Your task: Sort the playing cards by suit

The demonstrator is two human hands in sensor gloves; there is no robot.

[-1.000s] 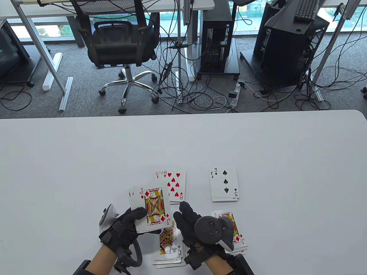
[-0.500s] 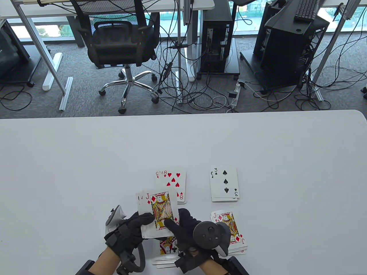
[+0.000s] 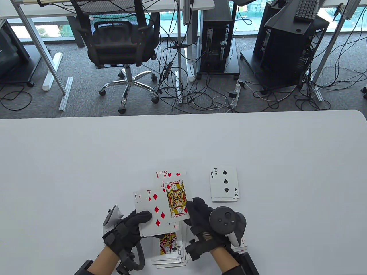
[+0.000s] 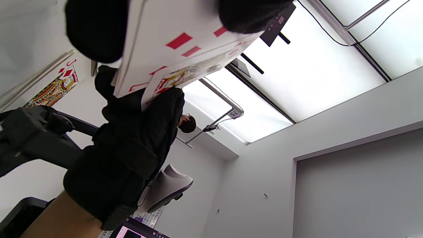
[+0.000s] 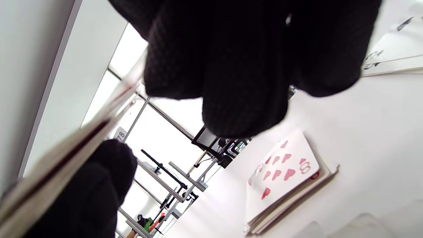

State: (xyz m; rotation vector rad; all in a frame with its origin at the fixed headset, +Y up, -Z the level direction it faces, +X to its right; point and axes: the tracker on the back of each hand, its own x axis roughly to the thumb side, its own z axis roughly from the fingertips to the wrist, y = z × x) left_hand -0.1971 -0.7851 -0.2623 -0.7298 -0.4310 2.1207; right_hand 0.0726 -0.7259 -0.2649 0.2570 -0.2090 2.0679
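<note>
My left hand [image 3: 134,222] holds a fanned stack of face-up cards above the table, the seven of diamonds [image 3: 154,212] on top. My right hand [image 3: 197,213] pinches the jack of diamonds [image 3: 176,199] at its lower right corner, pulled off the stack toward the right. On the table lie four face-up piles: hearts [image 3: 169,174] with the eight on top [image 5: 284,172], spades [image 3: 225,184] with the three on top, clubs [image 3: 170,247] with a queen on top, and diamonds [image 3: 243,243] with a jack on top [image 4: 54,87], mostly hidden under my right hand.
The white table [image 3: 86,160] ends at a far edge with an office chair [image 3: 120,43], cables and computer towers on the floor beyond. The four piles sit close together near the front edge.
My right hand came onto the jack of diamonds, took it off the held stack and moved it up and right. The seven of diamonds is now exposed on the stack.
</note>
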